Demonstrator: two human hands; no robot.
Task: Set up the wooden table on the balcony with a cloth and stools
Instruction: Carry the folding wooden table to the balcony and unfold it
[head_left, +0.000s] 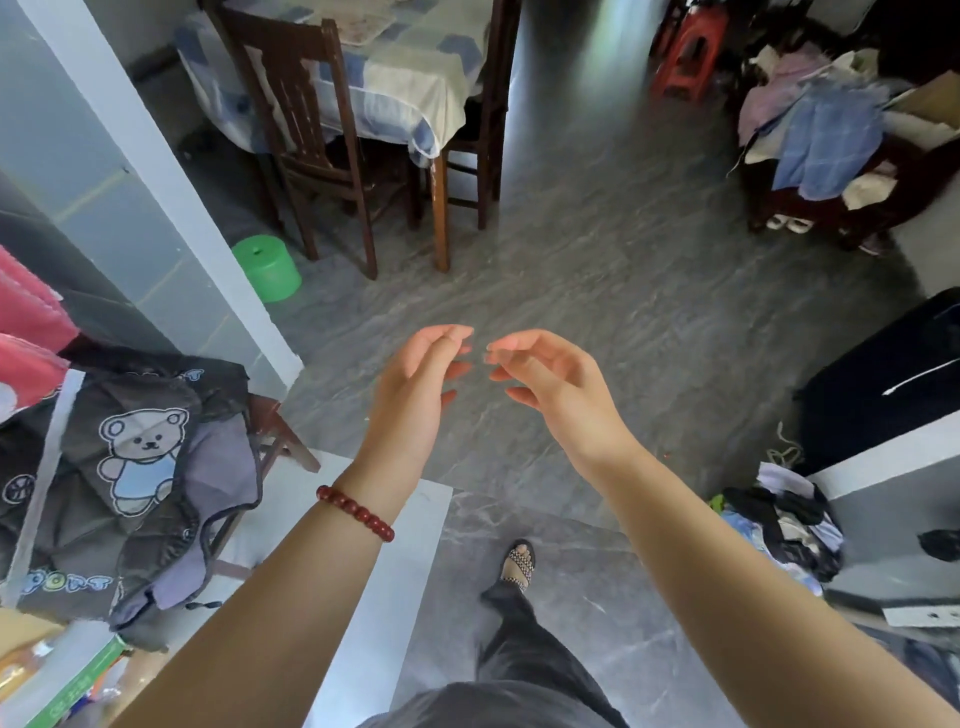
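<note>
Grey marbled floor (597, 260) throughout. Wooden table (440, 218) stands at the far side with a checked cloth (405, 67) draped over it. Green stool (266, 267) sits on the floor to its left. Nearer, left hand (415, 389) and right hand (550, 384) hover mid-air, fingers loosely curled, holding nothing, fingertips nearly meeting.

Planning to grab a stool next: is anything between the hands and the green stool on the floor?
Nothing visible. Bare grey floor lies between the left hand, the right hand and the green stool; the white post stands just left of that path, a wooden chair behind the stool.
</note>
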